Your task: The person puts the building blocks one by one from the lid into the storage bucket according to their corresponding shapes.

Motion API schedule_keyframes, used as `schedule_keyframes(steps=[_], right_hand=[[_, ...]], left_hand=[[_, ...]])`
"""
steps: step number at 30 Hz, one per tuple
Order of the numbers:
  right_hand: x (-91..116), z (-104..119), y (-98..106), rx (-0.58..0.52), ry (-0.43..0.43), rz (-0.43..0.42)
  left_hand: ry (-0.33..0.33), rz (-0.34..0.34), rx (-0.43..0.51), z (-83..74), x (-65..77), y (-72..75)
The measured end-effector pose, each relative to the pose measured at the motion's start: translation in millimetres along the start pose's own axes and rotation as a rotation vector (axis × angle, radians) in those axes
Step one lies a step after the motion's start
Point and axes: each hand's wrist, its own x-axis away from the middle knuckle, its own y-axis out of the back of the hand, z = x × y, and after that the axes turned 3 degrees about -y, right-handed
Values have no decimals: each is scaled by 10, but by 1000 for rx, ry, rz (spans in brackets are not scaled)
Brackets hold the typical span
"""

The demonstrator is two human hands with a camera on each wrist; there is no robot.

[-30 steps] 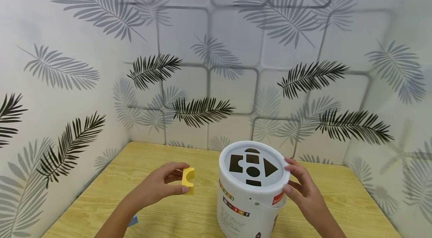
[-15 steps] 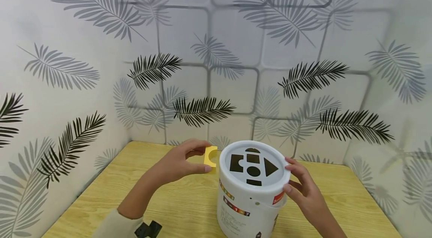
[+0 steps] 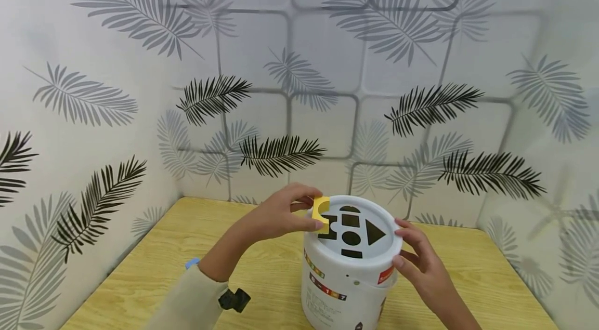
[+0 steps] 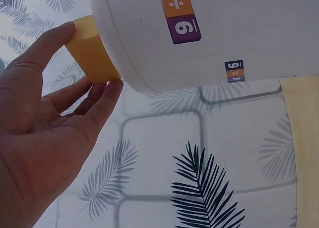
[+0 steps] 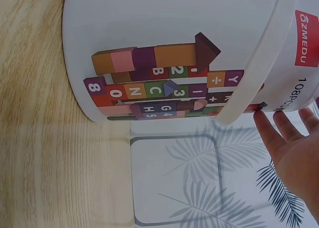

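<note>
My left hand [image 3: 281, 213] pinches a yellow block [image 3: 317, 213] with a rounded notch between thumb and fingers, over the left rim of a white bucket [image 3: 343, 293]. In the left wrist view the yellow block [image 4: 94, 51] appears against the lid edge; whether its lower end is inside a hole cannot be told. The white lid [image 3: 374, 253] has several cut-outs, including a triangle, a circle and a notched one [image 3: 331, 235] partly covered by the block. My right hand [image 3: 423, 262] rests its fingertips and thumb against the lid's right edge, fingers fairly straight in the right wrist view.
A small blue block [image 3: 192, 263] lies on the wooden table [image 3: 262, 278], partly hidden behind my left forearm. A patterned wall [image 3: 323, 127] stands behind the table. The bucket's white handle [image 5: 264, 54] hangs along its side.
My left hand has carried the yellow block rightward and upward, from beside the bucket to over the lid's left side. The right hand and bucket have stayed in place.
</note>
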Motion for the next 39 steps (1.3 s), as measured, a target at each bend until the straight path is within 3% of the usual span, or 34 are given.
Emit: schedule_keyframes(steps=[6, 14, 24, 39], right_hand=[[4, 7, -6, 16, -4, 3], [4, 38, -11, 23, -46, 2], [4, 27, 3, 43, -107, 7], [5, 25, 1, 43, -103, 3]], left_hand=[[23, 24, -63, 26, -75, -86], [64, 42, -250, 17, -118, -144], [72, 106, -322, -51, -157, -121], [99, 178, -427, -94, -241, -129]])
